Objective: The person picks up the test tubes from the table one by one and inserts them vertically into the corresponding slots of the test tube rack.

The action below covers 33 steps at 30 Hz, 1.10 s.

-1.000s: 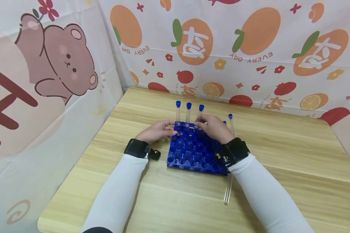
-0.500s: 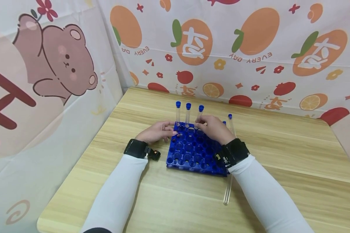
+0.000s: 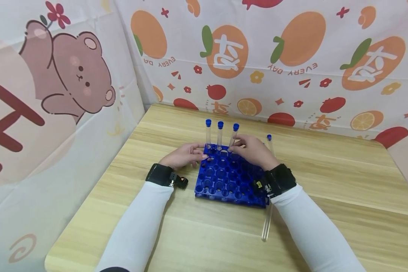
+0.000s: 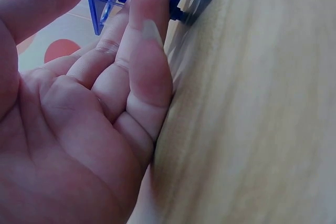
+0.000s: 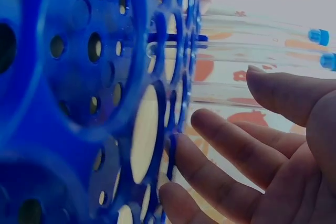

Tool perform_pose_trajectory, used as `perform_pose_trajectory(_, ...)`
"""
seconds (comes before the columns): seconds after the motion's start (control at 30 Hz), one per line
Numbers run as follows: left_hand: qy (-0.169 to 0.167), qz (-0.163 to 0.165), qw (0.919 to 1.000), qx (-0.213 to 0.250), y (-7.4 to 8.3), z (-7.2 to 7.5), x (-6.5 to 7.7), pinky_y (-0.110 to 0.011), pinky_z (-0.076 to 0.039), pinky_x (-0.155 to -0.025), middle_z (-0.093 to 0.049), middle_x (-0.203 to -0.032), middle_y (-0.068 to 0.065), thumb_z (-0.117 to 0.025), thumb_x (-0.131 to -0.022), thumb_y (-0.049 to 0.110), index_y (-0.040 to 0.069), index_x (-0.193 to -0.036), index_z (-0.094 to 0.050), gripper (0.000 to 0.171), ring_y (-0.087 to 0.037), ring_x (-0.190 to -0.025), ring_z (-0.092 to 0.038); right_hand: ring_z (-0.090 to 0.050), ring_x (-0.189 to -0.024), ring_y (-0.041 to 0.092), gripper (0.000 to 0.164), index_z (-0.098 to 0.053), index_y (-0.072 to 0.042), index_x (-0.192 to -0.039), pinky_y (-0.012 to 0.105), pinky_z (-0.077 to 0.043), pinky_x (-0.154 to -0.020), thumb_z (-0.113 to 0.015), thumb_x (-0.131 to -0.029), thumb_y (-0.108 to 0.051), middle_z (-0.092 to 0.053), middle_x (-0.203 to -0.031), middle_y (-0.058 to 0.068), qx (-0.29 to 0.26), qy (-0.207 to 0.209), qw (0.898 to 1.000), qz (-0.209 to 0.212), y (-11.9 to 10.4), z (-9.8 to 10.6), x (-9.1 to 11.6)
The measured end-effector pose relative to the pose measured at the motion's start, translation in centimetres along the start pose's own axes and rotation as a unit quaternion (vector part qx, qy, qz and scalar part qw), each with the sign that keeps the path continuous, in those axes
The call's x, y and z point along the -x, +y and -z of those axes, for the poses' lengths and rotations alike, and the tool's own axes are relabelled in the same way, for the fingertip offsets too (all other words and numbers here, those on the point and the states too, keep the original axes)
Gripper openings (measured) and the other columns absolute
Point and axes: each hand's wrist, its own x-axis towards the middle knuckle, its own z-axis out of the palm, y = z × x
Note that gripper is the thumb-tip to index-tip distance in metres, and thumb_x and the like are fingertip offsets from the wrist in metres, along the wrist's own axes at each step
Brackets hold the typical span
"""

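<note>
A blue test tube rack (image 3: 220,174) with rows of round holes sits on the table. Three capped clear test tubes stand along its far edge, the left one (image 3: 208,132) and middle one (image 3: 220,134) upright. The third test tube (image 3: 233,136) leans slightly right, and my right hand (image 3: 256,151) pinches it low, near the rack top, with thumb and index finger. My left hand (image 3: 183,155) grips the rack's far left corner, thumb on the top plate. In the left wrist view its other fingers (image 4: 149,66) lie curled beside the table, below the rack (image 4: 97,3).
Another capped clear tube (image 3: 267,223) lies on the wooden table (image 3: 343,181) along the rack's right side, partly hidden by my right wrist. A printed fabric curtain (image 3: 265,83) hangs behind the table, another at the left.
The view has shifted slightly. My right hand and the third tube's top have edged a little to the right; the left hand keeps its place on the rack.
</note>
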Motion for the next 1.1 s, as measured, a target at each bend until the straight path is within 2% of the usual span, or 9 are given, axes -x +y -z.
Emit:
perform_pose_trajectory(0.1,-0.003,-0.002,1.0,0.001,0.0,-0.1,-0.1,-0.031,-0.054,-0.074,-0.071,-0.116,-0.013,-0.062,-0.098,0.024,0.006,-0.147,-0.04,0.056,-0.019,-0.089,-0.066,-0.063,-0.116,0.028,0.051,-0.05,-0.015,-0.143,0.047,-0.053,-0.093,-0.061,-0.098,-0.036,-0.068,-0.122,0.009,-0.008,0.011,1.0,-0.01,0.0,0.7,0.8)
perform_pose_trajectory(0.27,0.001,0.004,1.0,-0.003,-0.2,-0.1,-0.2,-0.032,-0.054,-0.074,-0.071,-0.116,-0.011,-0.063,-0.098,0.025,0.007,-0.148,-0.04,0.058,-0.019,-0.09,-0.066,-0.063,-0.114,0.031,0.052,-0.05,-0.018,-0.143,0.048,-0.054,-0.09,-0.059,-0.098,-0.042,-0.065,-0.126,0.011,-0.007,0.039,0.999,-0.02,0.7,2.3,2.6)
perform_pose_trajectory(0.5,0.003,0.011,0.9999,0.0,0.1,-0.2,-0.1,-0.03,-0.054,-0.073,-0.072,-0.116,-0.011,-0.062,-0.098,0.026,0.009,-0.148,-0.04,0.058,-0.02,-0.087,-0.065,-0.064,-0.103,0.03,0.05,-0.054,-0.016,-0.139,0.045,-0.055,-0.084,-0.057,-0.098,-0.045,-0.066,-0.121,0.014,-0.017,0.097,0.995,-0.029,3.7,3.5,5.6)
perform_pose_trajectory(0.67,0.006,0.008,0.9999,-0.008,0.3,-0.3,0.0,-0.031,-0.053,-0.075,-0.071,-0.116,-0.011,-0.062,-0.098,0.027,0.008,-0.148,-0.041,0.057,-0.021,-0.086,-0.064,-0.063,-0.093,0.032,0.049,-0.054,-0.013,-0.138,0.035,-0.053,-0.07,-0.056,-0.099,-0.043,-0.068,-0.11,0.017,-0.019,0.119,0.992,-0.04,6.4,3.8,7.2)
perform_pose_trajectory(0.83,0.002,0.007,0.9999,-0.007,0.5,-0.3,0.0,-0.031,-0.051,-0.074,-0.071,-0.113,-0.011,-0.062,-0.098,0.027,0.008,-0.149,-0.039,0.058,-0.022,-0.081,-0.062,-0.063,-0.079,0.033,0.047,-0.054,-0.007,-0.129,0.03,-0.047,-0.059,-0.056,-0.099,-0.043,-0.069,-0.092,0.02,-0.063,0.088,0.991,-0.083,9.0,4.2,8.5)
perform_pose_trajectory(0.97,0.0,0.002,1.0,0.002,0.5,-0.3,0.0,-0.029,-0.051,-0.072,-0.07,-0.114,-0.012,-0.061,-0.099,0.025,0.008,-0.149,-0.038,0.058,-0.021,-0.08,-0.061,-0.06,-0.069,0.029,0.041,-0.053,-0.003,-0.117,0.032,-0.045,-0.059,-0.058,-0.099,-0.04,-0.067,-0.081,0.017,-0.086,0.039,0.988,-0.119,10.6,4.4,9.0)
perform_pose_trajectory(1.1,-0.006,0.001,1.0,0.005,0.5,-0.3,-0.2,-0.029,-0.051,-0.072,-0.07,-0.116,-0.014,-0.061,-0.099,0.025,0.009,-0.149,-0.039,0.057,-0.02,-0.083,-0.062,-0.06,-0.068,0.024,0.043,-0.054,-0.001,-0.111,0.035,-0.047,-0.063,-0.06,-0.097,-0.042,-0.066,-0.076,0.011,-0.083,0.001,0.987,-0.135,11.8,4.3,9.3)
